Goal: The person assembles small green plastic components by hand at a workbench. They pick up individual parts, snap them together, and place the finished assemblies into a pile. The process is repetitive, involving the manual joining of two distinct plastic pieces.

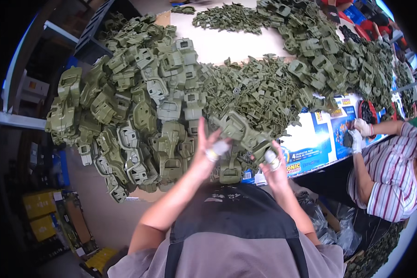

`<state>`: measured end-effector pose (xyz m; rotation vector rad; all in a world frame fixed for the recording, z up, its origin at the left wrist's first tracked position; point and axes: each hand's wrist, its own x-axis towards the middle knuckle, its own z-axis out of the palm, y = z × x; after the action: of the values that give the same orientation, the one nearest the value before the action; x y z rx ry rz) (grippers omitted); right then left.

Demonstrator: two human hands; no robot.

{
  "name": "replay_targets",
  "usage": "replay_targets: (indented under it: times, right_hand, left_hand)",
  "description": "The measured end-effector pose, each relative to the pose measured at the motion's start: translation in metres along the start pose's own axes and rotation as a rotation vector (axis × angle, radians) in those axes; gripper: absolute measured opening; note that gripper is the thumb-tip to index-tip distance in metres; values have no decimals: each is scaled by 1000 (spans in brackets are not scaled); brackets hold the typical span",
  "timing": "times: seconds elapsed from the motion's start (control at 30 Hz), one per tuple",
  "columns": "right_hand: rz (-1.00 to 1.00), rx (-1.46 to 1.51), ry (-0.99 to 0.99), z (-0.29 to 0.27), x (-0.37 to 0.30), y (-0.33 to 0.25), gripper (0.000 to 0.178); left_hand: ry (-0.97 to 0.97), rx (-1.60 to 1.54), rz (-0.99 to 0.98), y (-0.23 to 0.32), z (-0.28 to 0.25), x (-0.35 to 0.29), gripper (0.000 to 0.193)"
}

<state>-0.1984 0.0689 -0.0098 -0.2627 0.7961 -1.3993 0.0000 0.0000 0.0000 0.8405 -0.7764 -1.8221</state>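
Observation:
An olive-green plastic toy vehicle body shell (pixel 240 129) is held tilted above the table's near edge. My right hand (pixel 274 167) grips its right end, with something white wrapped on the fingers. My left hand (pixel 209 149) is beside its left end, fingers spread apart, also with white wrapping; it is slightly blurred, and no firm grip shows. Below and between my hands lies another green shell (pixel 230 172). Close to my left hand rise stacked rows of the same shells (pixel 171 139). Beyond the held piece spreads a heap of small green plastic parts (pixel 259 88).
More green shells (pixel 324 58) are piled at the far right, and a black crate (pixel 99 30) stands at the far left. Printed cardboard (pixel 315 141) covers the table at right. A co-worker in a striped shirt (pixel 387 173) with white gloves handles a dark piece there.

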Motion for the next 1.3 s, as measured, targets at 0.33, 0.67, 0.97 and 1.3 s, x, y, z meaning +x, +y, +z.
replay_targets:
  times: [0.33, 0.67, 0.97, 1.3]
  right_hand:
    - [-92, 150, -47, 23, -19, 23, 59]
    - [-1208, -1100, 728, -92, 126, -213, 50]
    - [-1347, -2081, 553, -186, 214, -358, 84]
    - [-793, -1505, -174, -12, 119, -125, 42]
  left_hand:
    - [145, -63, 123, 8, 48, 11, 81]
    - [-4, 386, 71, 35, -2, 34, 58]
    - [625, 1418, 497, 119, -32, 63, 85]
    - [787, 1312, 603, 150, -85, 90, 97]
